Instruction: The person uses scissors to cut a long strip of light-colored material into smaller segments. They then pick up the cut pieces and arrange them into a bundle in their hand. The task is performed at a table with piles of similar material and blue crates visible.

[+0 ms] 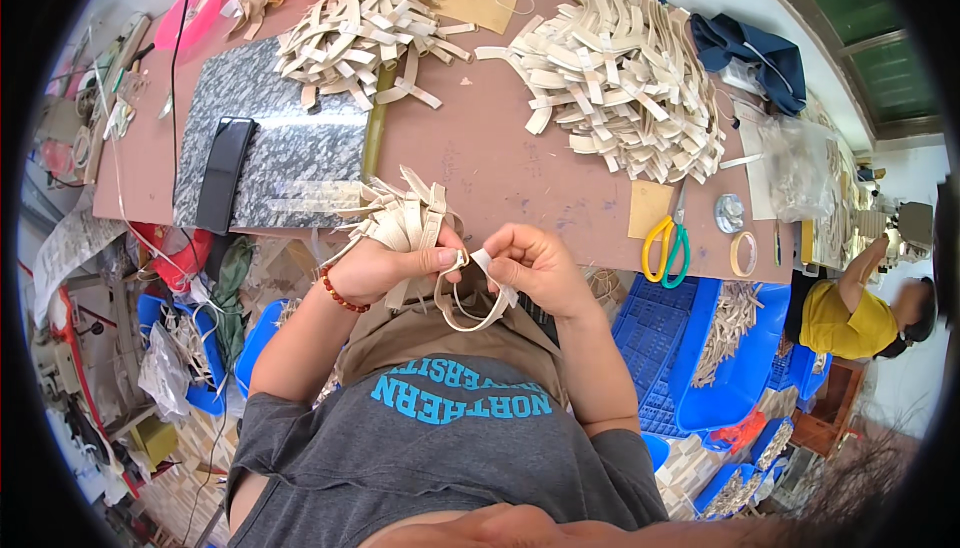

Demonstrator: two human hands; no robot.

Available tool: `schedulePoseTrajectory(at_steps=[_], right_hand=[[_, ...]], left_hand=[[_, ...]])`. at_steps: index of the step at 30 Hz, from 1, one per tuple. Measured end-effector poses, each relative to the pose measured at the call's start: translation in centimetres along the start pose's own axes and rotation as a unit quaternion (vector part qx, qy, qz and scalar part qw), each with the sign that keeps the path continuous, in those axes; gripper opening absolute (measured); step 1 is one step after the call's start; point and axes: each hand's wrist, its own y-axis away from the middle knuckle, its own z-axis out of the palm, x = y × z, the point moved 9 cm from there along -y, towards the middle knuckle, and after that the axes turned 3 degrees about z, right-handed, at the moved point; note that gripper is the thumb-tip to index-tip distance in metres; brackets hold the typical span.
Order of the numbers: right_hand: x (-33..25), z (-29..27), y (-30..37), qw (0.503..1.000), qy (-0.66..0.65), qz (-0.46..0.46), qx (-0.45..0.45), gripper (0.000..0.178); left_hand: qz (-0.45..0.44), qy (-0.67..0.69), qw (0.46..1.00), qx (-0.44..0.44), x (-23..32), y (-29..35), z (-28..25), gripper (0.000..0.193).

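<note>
My left hand [385, 266], with a red bead bracelet on its wrist, grips a bundle of beige flat strips [405, 213] that fan out above it. My right hand [535, 263] pinches one end of a single beige strip [470, 313] that loops down between both hands over my lap. The thumbs of both hands meet at that strip's upper ends. Two big heaps of the same beige strips lie on the brown table [480, 163]: one heap [365, 33] at the back left, a larger heap [625, 78] at the back right.
A grey speckled stone slab [290, 138] with a black bar [225, 173] lies at the left. Yellow-and-green scissors [667, 246], a tape roll [743, 253] and a metal lid [729, 213] sit at the table's right. Blue crates [690, 348] stand below. Another person in yellow [850, 318] sits at the right.
</note>
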Motion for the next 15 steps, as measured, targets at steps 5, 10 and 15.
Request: schedulePoseTrajectory(at_steps=[5, 10, 15], right_hand=[[0.7, 0.7, -0.2, 0.998, -0.021, 0.038, -0.036, 0.014], [0.8, 2.5, -0.2, 0.986, -0.031, 0.075, -0.147, 0.014], [0.2, 2.3, -1.1, 0.993, -0.026, 0.070, -0.094, 0.023]], left_hand=[[-0.023, 0.009, 0.999, -0.025, -0.4, 0.1, 0.5, 0.012], [-0.005, -0.027, 0.996, -0.083, -0.3, 0.1, 1.4, 0.013], [0.043, -0.158, 0.985, -0.044, 0.6, 0.4, 1.3, 0.016]])
